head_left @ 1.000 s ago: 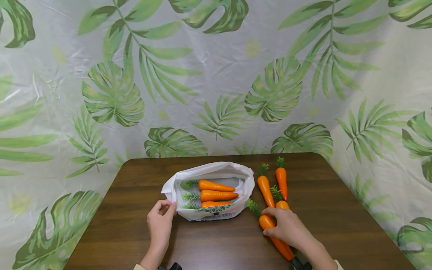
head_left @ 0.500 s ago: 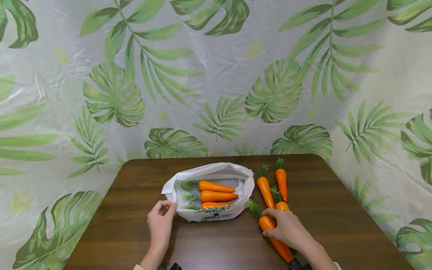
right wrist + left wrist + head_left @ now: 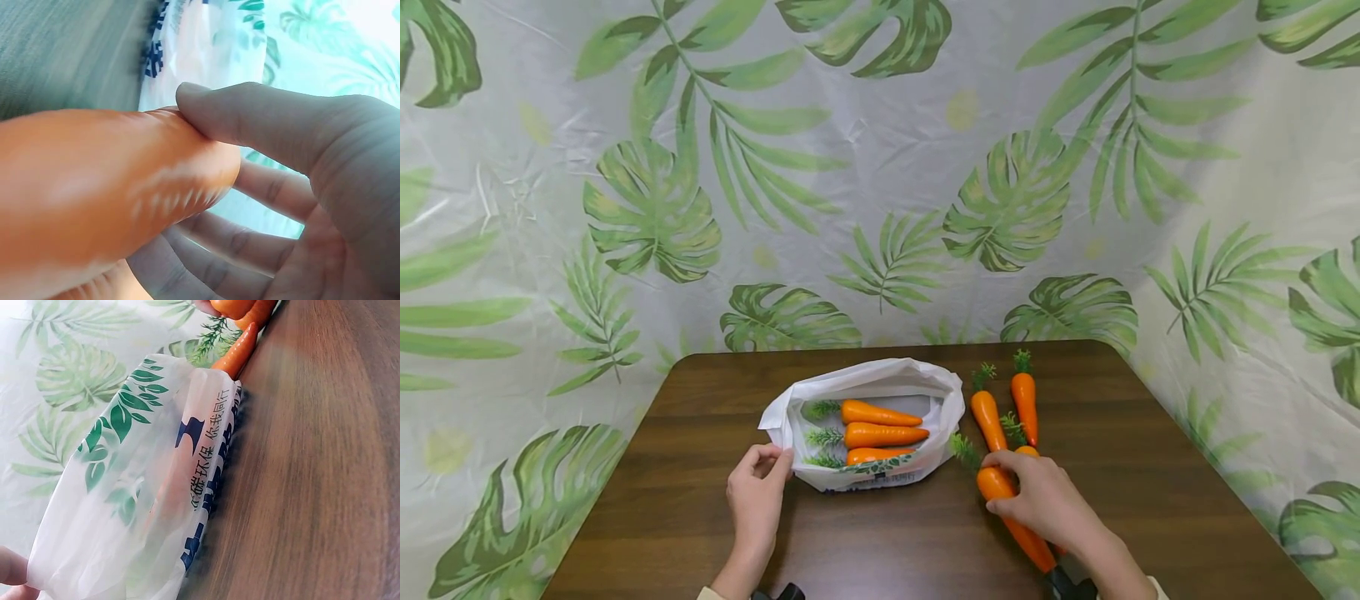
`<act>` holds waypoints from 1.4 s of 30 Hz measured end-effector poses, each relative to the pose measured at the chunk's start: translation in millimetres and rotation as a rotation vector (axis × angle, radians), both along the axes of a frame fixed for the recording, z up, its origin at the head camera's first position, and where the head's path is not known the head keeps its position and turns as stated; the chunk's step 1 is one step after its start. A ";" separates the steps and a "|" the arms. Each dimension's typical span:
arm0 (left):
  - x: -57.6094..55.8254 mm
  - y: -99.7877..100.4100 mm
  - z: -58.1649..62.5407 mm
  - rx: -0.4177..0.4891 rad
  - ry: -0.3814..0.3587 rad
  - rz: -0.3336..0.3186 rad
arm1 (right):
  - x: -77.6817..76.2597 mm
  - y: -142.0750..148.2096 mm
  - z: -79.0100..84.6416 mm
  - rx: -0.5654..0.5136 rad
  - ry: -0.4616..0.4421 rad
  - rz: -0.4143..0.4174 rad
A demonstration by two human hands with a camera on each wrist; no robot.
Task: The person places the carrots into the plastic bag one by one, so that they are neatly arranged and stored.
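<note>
A white plastic bag point(image 3: 925, 468) with printed green leaves lies with its mouth open toward me in the head view. Three orange carrots point(image 3: 883, 435) with green tops are inside it. My left hand point(image 3: 756, 496) pinches the bag's left edge between thumb and fingers; in the left wrist view its fingertips point(image 3: 14, 565) are at the bag's corner. To the right of the bag, my right hand point(image 3: 1048, 504) holds another carrot point(image 3: 995, 485) near its thick top end. In the right wrist view the thumb point(image 3: 250, 112) lies over this carrot point(image 3: 112, 175), fingers beneath.
Beyond my right hand, two carrots point(image 3: 988, 419) point(image 3: 1024, 404) lie on the brown wooden table point(image 3: 700, 433). Another carrot point(image 3: 1027, 451) is mostly hidden behind that hand. A leaf-patterned sheet point(image 3: 880, 208) hangs behind the table's far edge.
My right hand has shifted slightly upward in the head view with the carrot, and the tip of the carrot behind it now shows. My left hand stays at the bag's edge.
</note>
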State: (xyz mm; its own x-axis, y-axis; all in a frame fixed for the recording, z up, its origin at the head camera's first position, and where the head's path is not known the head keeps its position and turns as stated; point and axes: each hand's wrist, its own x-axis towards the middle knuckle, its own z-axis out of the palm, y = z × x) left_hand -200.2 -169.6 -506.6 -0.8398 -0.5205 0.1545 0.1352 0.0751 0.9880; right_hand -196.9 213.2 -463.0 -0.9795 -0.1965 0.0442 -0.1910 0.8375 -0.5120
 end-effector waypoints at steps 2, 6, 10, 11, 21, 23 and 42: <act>0.3 0.2 0.2 -0.001 0.002 -0.001 | 0.5 0.5 2.5 -0.006 0.009 0.005; -0.3 -0.1 -1.0 -0.005 -0.005 0.001 | 1.1 1.3 7.0 -0.024 0.012 0.001; -0.7 -0.3 -1.1 -0.004 -0.008 0.002 | 1.3 2.8 11.5 -0.035 0.003 -0.017; -0.8 -0.3 -0.9 -0.004 -0.007 0.001 | 1.3 3.3 12.7 -0.040 0.001 -0.021; -0.9 0.2 0.6 -0.008 0.011 0.005 | 2.7 5.7 25.7 -0.084 0.040 -0.022; -1.2 0.1 0.3 -0.004 0.012 0.003 | 2.7 5.5 27.9 -0.086 0.049 -0.017; 0.7 -0.5 1.5 0.006 0.019 -0.006 | -8.3 -7.9 45.4 -0.063 0.133 0.043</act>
